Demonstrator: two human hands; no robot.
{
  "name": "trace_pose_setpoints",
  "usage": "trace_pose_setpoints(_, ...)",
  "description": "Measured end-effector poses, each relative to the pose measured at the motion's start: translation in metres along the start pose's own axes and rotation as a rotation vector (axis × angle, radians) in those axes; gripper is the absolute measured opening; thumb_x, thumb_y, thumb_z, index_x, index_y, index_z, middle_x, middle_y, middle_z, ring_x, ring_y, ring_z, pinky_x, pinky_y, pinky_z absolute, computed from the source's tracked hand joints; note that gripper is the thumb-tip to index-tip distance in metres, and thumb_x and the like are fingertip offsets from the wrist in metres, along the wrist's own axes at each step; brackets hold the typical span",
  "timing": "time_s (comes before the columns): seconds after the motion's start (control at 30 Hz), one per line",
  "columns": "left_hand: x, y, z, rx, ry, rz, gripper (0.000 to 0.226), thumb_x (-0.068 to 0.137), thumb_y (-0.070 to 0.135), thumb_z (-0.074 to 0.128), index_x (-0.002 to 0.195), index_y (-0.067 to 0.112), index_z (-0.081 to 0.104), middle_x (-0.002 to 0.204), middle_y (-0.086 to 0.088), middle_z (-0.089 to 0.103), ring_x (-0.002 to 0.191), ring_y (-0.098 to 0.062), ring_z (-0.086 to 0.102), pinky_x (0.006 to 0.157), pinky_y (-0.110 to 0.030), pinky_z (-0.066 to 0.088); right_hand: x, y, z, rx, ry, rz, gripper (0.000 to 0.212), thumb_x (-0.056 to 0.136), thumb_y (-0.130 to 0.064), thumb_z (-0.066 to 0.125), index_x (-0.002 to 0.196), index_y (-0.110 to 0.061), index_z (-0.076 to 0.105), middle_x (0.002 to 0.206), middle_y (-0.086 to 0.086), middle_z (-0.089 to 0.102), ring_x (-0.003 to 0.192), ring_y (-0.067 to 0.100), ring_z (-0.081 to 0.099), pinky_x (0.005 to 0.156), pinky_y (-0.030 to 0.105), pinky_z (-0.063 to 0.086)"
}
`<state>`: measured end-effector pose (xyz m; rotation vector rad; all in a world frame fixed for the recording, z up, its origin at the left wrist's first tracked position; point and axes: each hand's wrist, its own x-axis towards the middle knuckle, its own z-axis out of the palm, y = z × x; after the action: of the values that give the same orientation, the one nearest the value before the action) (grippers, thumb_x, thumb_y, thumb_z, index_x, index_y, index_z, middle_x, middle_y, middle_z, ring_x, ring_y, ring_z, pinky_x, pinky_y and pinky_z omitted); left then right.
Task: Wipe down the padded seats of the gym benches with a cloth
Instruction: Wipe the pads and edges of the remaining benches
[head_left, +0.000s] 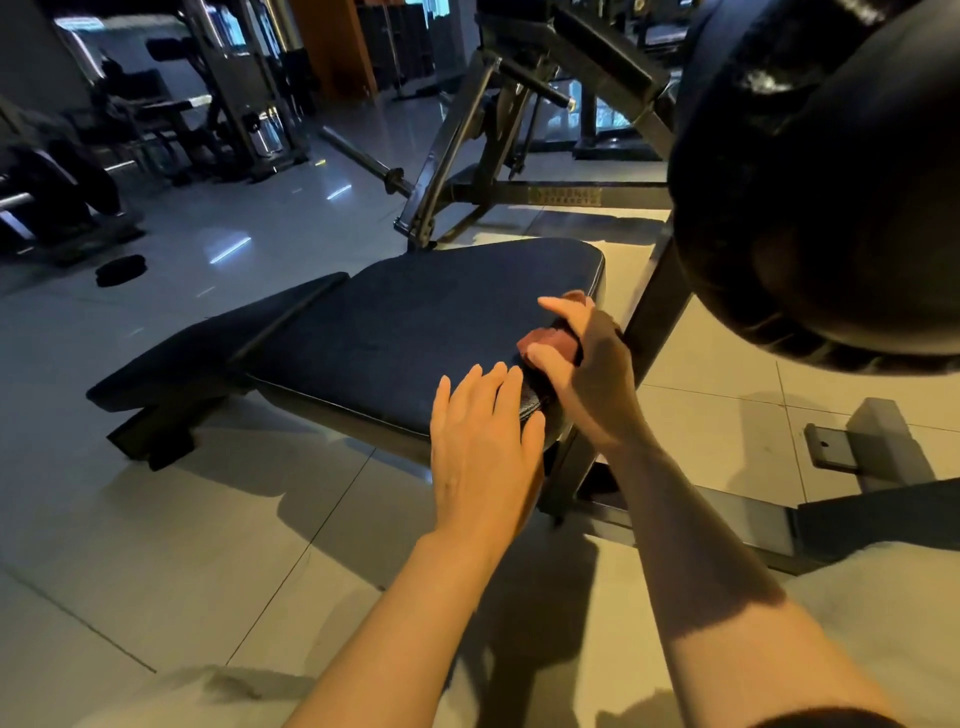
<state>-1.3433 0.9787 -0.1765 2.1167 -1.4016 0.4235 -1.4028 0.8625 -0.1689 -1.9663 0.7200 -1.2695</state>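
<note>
A low black padded bench seat (415, 322) lies in front of me, with a second narrower pad (208, 343) joined to its left end. My right hand (582, 374) grips a bunched dark red cloth (550, 343) against the seat's near right corner. My left hand (478, 441) lies flat with straight fingers on the seat's near edge, just left of the right hand.
A large round black pad (810, 171) looms at upper right on the bench's frame (660, 312). Black machine frames (467, 145) and a barbell (363, 156) stand behind the bench. Weight plates (57, 192) sit far left; a dark disc (120, 269) lies on the tiled floor.
</note>
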Motion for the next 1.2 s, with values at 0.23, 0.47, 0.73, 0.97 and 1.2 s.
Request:
trace_pose_setpoints(0.23, -0.006, -0.006, -0.015, -0.087, -0.098, 0.056, 0.055, 0.099, 0.030, 0.049, 0.150, 0.019, 0.029, 0.156, 0.001, 0.030, 0.147, -0.014, 0.015, 0.113, -0.025, -0.013, 0.008, -0.001, 0.004, 0.010, 0.003, 0.197, 0.046, 0.092, -0.022, 0.062, 0.135, -0.012, 0.050, 0.118, -0.004, 0.058, 0.112, 0.019, 0.056, 0.103, 0.040, 0.047)
trace_pose_setpoints(0.47, -0.023, -0.011, -0.020, -0.150, -0.114, 0.042, 0.065, 0.092, 0.022, 0.062, 0.149, 0.020, 0.030, 0.155, 0.002, 0.029, 0.146, -0.010, 0.012, 0.115, -0.025, -0.012, -0.035, -0.008, 0.003, -0.076, 0.018, 0.374, 0.052, 0.098, -0.038, 0.053, 0.145, -0.026, 0.036, 0.135, 0.006, 0.054, 0.119, 0.024, 0.056, 0.103, 0.036, 0.045)
trace_pose_setpoints(0.73, -0.041, -0.006, -0.017, -0.202, -0.128, -0.111, 0.071, 0.092, 0.019, 0.062, 0.151, 0.026, 0.023, 0.160, 0.004, 0.012, 0.144, -0.012, -0.012, 0.112, -0.032, -0.003, -0.098, -0.014, -0.008, -0.050, -0.109, 0.348, 0.039, 0.089, -0.018, 0.066, 0.127, -0.014, 0.060, 0.102, -0.006, 0.065, 0.090, 0.004, 0.058, 0.080, 0.010, 0.044)
trace_pose_setpoints(0.97, -0.042, 0.001, -0.016, -0.203, -0.135, -0.150, 0.072, 0.092, 0.023, 0.064, 0.151, 0.019, 0.024, 0.160, -0.002, 0.014, 0.146, -0.019, -0.007, 0.118, -0.041, 0.008, -0.076, -0.013, -0.020, 0.078, 0.229, 0.646, 0.049, 0.085, -0.022, 0.071, 0.127, -0.013, 0.047, 0.109, 0.000, 0.056, 0.102, 0.019, 0.054, 0.082, 0.029, 0.050)
trace_pose_setpoints(1.2, -0.043, -0.002, -0.019, -0.173, -0.172, -0.151, 0.073, 0.093, 0.024, 0.060, 0.152, 0.026, 0.017, 0.161, 0.004, 0.009, 0.148, -0.018, -0.007, 0.118, -0.039, 0.010, -0.065, -0.018, 0.007, 0.063, 0.124, 0.382, 0.052, 0.097, -0.013, 0.053, 0.146, -0.019, 0.036, 0.141, 0.007, 0.039, 0.123, 0.015, 0.041, 0.091, 0.006, 0.036)
